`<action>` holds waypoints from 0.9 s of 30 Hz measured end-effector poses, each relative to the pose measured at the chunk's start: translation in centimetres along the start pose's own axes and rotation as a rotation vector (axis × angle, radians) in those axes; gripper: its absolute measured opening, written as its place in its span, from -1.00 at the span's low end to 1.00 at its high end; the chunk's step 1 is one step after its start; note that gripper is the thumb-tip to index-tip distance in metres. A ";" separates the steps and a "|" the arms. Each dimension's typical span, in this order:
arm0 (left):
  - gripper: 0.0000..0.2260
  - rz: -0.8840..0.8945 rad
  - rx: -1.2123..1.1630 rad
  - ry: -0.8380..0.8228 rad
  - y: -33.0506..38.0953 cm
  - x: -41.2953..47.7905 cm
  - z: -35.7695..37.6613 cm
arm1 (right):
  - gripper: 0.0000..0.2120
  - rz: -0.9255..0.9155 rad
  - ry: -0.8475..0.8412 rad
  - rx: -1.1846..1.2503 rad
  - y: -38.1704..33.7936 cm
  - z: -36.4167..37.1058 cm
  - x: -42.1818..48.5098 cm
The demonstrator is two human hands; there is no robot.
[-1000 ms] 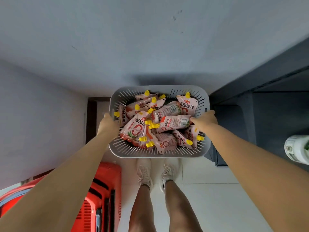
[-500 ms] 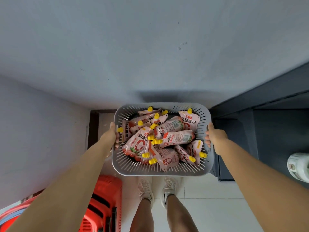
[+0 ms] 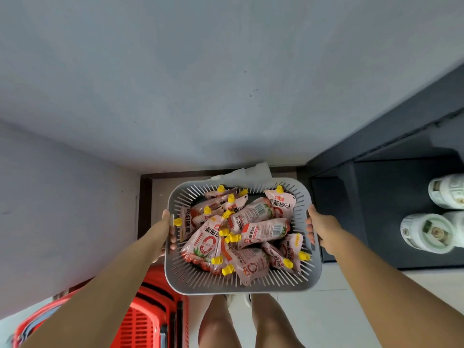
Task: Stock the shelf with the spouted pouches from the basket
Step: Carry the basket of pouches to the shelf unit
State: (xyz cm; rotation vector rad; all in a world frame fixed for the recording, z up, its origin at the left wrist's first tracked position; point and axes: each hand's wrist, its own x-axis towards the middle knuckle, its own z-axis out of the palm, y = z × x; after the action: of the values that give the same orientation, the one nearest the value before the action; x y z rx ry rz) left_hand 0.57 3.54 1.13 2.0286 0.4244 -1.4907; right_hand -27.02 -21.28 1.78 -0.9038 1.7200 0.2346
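A: basket (image 3: 241, 285) now lower in view, more jars (image 3: 426, 232) showing on shelf (image 3: 371, 212). It's heaped with spouted pouches (image 3: 261, 231).
B: left hand (image 3: 163, 229), right hand (image 3: 320, 228): fingers grip its side rims, pouches between them.

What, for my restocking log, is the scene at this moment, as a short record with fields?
basket: grey, slotted, held off the floor in front of the person
pouches: pink with yellow caps, piled loosely in the basket
left hand: grips the basket's left rim
right hand: grips the basket's right rim
shelf: dark, to the right; no pouches seen on it
white jars: standing on the shelf
red crate: on the floor, lower left
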 end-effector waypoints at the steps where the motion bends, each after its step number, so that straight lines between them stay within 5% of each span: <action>1: -0.46 0.005 0.011 -0.011 -0.2 -0.6 -0.2 | -0.55 0.007 0.006 -0.001 0.8 -0.5 -0.8; 15: -0.42 0.136 0.368 -0.234 0.7 -11.6 4.0 | -0.48 0.120 0.200 0.335 17.5 -7.5 -15.2; 27: -0.40 0.230 0.952 -0.388 -4.7 -24.2 21.7 | -0.50 0.225 0.228 0.885 39.6 -17.1 -26.2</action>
State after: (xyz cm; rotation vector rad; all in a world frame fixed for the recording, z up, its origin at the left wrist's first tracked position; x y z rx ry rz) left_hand -26.44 -4.20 18.21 2.2142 -0.7984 -2.0926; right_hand -63.98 7.84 20.00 -0.0831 1.8662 -0.4790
